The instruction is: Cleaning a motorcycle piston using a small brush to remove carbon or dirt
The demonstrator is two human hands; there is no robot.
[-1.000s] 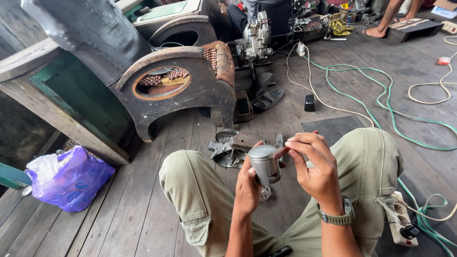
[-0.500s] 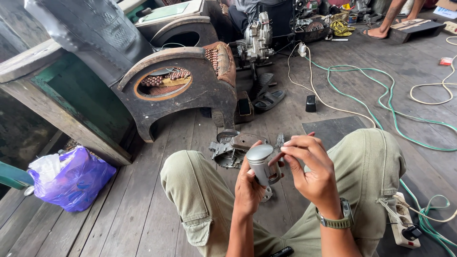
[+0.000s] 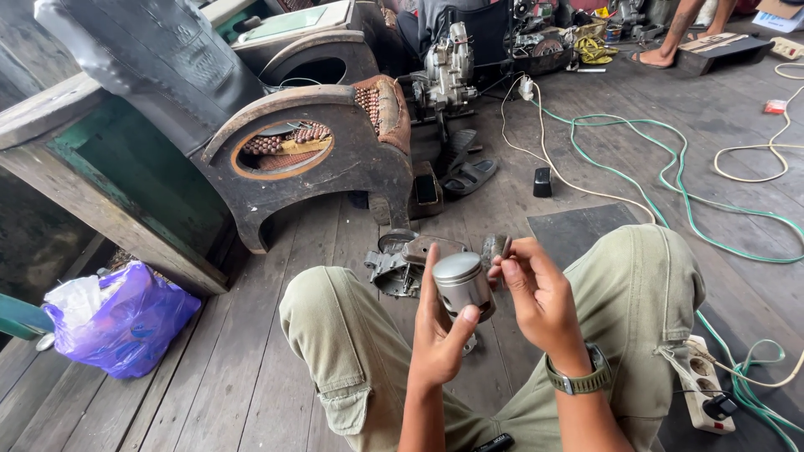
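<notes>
Slightly lowered since the earlier frame, the piston [image 3: 463,285] stands crown-up in the left hand [image 3: 440,335], clamped, while the right hand [image 3: 540,297], just beside, pinches something small, perhaps a ring.

Silver-grey piston [image 3: 462,283]; olive trousers [image 3: 645,285]; purple bag [image 3: 126,322]; green hose [image 3: 670,180]; watch [image 3: 582,381] perhaps dark green.

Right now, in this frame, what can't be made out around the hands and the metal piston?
- Head view: what the right hand pinches; its own fingers cover it.
- Piston lower side: hidden by the left hand.
- Engine parts on the floor: partly behind the piston and hands.
- Person at top right: only legs, cut by the edge.
</notes>
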